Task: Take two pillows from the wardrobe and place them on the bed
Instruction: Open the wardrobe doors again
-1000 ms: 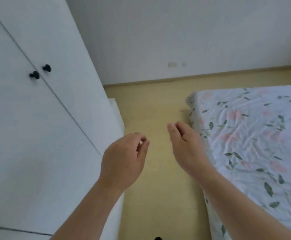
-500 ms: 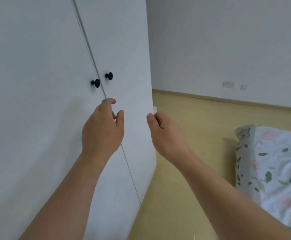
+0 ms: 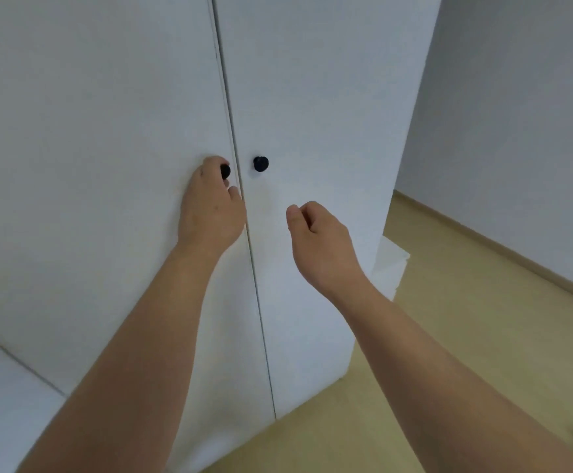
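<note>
The tall white two-door wardrobe [image 3: 312, 97] is closed, so no pillows show and none is out. The left hand [image 3: 210, 206] pinches the small round black left knob [image 3: 225, 171]; the right hand [image 3: 319, 237] hangs loosely curled, empty, below the matching right knob [image 3: 260, 163]. Everything remains.
</note>
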Motion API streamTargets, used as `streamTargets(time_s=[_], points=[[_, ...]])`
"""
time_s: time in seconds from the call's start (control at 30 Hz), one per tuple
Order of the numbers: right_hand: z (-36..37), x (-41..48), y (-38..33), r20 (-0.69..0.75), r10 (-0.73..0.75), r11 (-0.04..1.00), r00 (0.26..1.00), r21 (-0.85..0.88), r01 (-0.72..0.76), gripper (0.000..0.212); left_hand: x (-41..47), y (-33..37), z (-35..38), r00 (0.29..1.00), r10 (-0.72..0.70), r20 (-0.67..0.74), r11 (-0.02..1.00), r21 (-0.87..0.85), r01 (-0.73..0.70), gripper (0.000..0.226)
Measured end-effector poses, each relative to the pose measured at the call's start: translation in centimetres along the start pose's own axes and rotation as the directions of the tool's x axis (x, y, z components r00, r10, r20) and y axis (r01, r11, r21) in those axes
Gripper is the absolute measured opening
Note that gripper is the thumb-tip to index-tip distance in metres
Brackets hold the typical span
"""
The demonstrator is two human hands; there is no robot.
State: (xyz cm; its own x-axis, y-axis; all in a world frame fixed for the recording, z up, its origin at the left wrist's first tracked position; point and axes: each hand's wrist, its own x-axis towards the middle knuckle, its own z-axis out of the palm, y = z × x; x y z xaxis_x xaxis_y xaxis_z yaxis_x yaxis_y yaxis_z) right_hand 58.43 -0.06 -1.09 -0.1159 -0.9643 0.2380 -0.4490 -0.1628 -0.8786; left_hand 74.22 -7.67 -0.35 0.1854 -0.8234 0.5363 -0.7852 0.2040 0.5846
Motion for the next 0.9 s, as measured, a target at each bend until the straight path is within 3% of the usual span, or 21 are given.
streamTargets(time_s=[0.17, 0.27, 0.33, 0.4, 0.5, 0.63, 0.7, 0.8, 0.9], points=[[-2.1, 0.5, 1.6, 0.141, -0.003, 0.997, 0.990, 0.079, -0.009, 0.036, -3.1, 2.0, -0.7, 0.997, -0.035, -0.063, 0.999, 0.023, 0.037, 0.027], [-1.8, -0.1, 1.6, 0.216, -0.034, 0.989, 0.976, 0.148, 0.001, 0.025, -6.9, 3.4, -1.6, 0.990, -0.042, -0.137, 0.998, -0.047, 0.036, 0.023], [-1.7, -0.8, 0.9, 0.267, -0.107, 0.966, 0.958, 0.255, 0.037, 0.030, -9.7, 4.4, -2.5, 0.978, -0.049, -0.204, 0.993, -0.118, 0.025, 0.017], [-1.6, -1.8, -0.1, 0.357, -0.210, 0.925, 0.910, 0.375, 0.067, 0.037, -12.1, 5.2, -3.6, 0.964, -0.063, -0.257, 0.984, -0.177, 0.018, 0.013], [-1.8, -3.4, -1.2, 0.427, -0.375, 0.871, 0.823, 0.466, 0.155, 0.028, -14.8, 5.7, -5.4, 0.950, -0.117, -0.291, 0.960, -0.277, 0.034, 0.019], [-2.2, -6.0, -1.5, 0.452, -0.452, 0.838, 0.769, 0.510, 0.193, 0.019, -18.2, 6.2, -7.8, 0.911, -0.209, -0.357, 0.884, -0.467, 0.020, 0.028], [-2.3, -7.8, -2.4, 0.523, -0.503, 0.803, 0.688, 0.577, 0.148, 0.012, -20.2, 6.3, -9.4, 0.874, -0.289, -0.391, 0.816, -0.577, 0.012, 0.030], [-1.4, -10.7, -3.4, 0.566, -0.568, 0.778, 0.598, 0.606, 0.166, 0.020, -23.0, 6.2, -12.3, 0.817, -0.403, -0.412, 0.723, -0.691, 0.008, 0.030], [-0.1, -13.4, -4.5, 0.596, -0.612, 0.765, 0.519, 0.612, 0.199, 0.020, -25.3, 6.3, -15.2, 0.709, -0.563, -0.424, 0.624, -0.781, 0.029, 0.038]])
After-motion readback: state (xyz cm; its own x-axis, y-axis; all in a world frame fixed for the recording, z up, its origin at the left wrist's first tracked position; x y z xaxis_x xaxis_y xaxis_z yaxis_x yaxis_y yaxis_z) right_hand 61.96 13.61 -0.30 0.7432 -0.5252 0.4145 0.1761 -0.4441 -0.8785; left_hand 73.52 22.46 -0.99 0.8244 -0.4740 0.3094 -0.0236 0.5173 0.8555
